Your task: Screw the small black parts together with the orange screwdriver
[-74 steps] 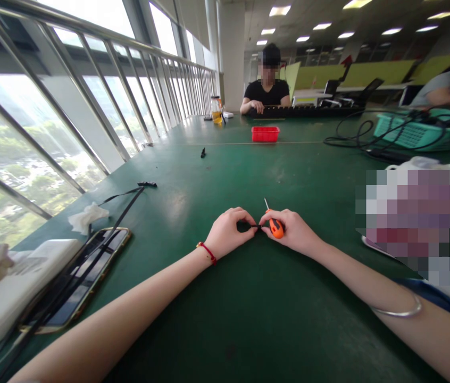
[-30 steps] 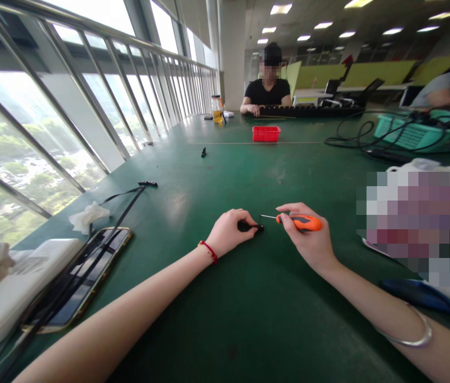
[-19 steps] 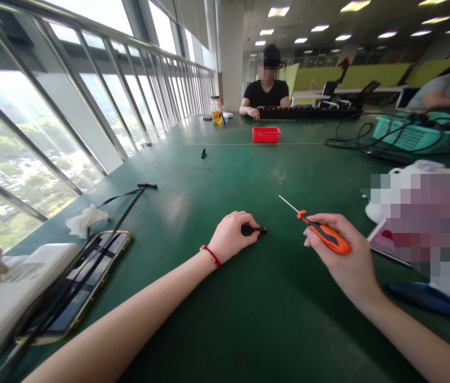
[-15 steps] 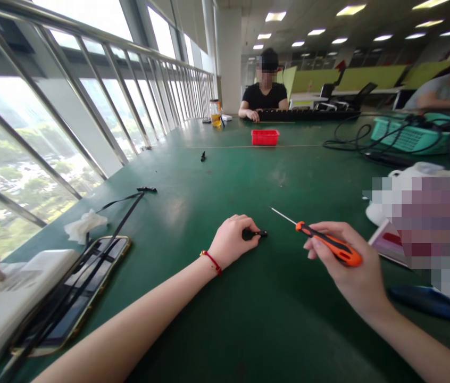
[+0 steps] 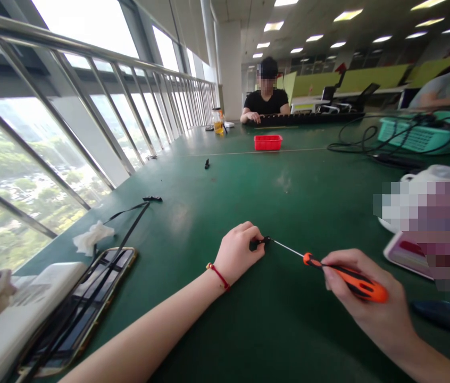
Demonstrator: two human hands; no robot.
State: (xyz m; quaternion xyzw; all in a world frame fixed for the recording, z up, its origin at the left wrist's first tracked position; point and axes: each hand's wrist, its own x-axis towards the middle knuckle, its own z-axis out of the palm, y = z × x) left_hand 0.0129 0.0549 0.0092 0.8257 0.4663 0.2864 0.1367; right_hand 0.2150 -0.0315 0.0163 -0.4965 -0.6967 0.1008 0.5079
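Between the thumb and fingers of my left hand (image 5: 241,246) is a small black part (image 5: 265,240), mostly covered by the fingertips. My right hand (image 5: 376,298) is closed around the orange and black handle of a screwdriver (image 5: 355,280). Its thin metal shaft points left, and the tip reaches the exposed end of the black part; whether it touches cannot be made out. A red cord bracelet (image 5: 217,275) circles my left wrist.
On the left lie a phone (image 5: 101,303) with black straps across it, a white box-like object (image 5: 29,319) and crumpled tissue (image 5: 93,236). Farther off are a red tray (image 5: 268,142), a small black piece (image 5: 207,164) and a teal basket (image 5: 404,135) with cables. A person (image 5: 267,98) sits opposite.
The screwdriver's tip has come down from the open space above right to the end of the black part. My left hand keeps its pinch; the whole view has shifted slightly.
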